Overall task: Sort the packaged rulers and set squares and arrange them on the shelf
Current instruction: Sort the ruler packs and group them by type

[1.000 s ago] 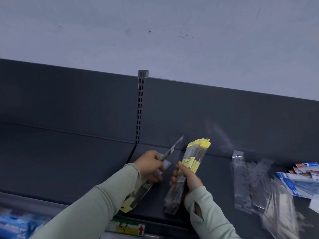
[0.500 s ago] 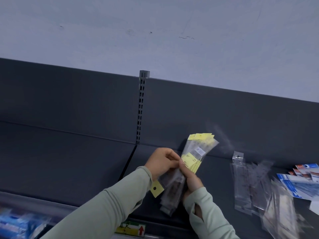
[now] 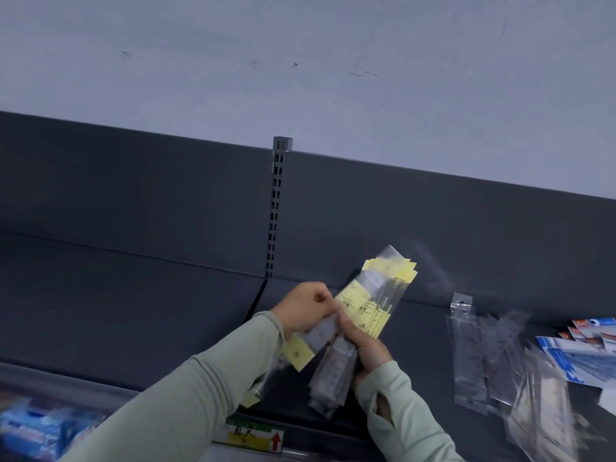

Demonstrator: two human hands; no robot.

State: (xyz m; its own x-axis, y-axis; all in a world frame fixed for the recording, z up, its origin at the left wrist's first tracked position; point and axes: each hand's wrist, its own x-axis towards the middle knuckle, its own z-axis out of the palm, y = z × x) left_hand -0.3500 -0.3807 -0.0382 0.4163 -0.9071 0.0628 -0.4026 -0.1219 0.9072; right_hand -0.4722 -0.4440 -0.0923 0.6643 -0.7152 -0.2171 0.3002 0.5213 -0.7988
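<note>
Two hands are up in the middle of the frame, both busy. The right hand (image 3: pixel 366 350) is wrapped round the middle of a bundle of packaged rulers (image 3: pixel 370 308), which slants from lower centre up toward the right. Its yellow header cards fan out at the top end. There are several in there, but the edges overlap too much for a firm count. The left hand (image 3: pixel 305 310) has its fingers curled round one single pack (image 3: pixel 318 335), pressed right against the bundle. That pack's one yellow tag pokes out below the wrist, pointing lower left. Both sleeves are pale green.

All of this hangs just above the dark grey shelf (image 3: pixel 133 311), and the bundle's lower end sits near the front edge.

Over on the right of the frame, loose clear packs (image 3: pixel 466 355) lie scattered flat on the shelf. One shows its hang-hole plainly at the top. The rest blur into each other and can't be counted. Beyond them, at the right edge, is a small pile of blue-and-white packs (image 3: pixel 573 351), at least two of them.

One slotted upright (image 3: pixel 276 208) runs up the back panel, left of the hands. One price label (image 3: pixel 255 438) with a red arrow sits at the bottom centre. Blurred blue packets (image 3: pixel 30 435) fill the lower left corner, and a pale wall (image 3: pixel 300 61) fills the top.
</note>
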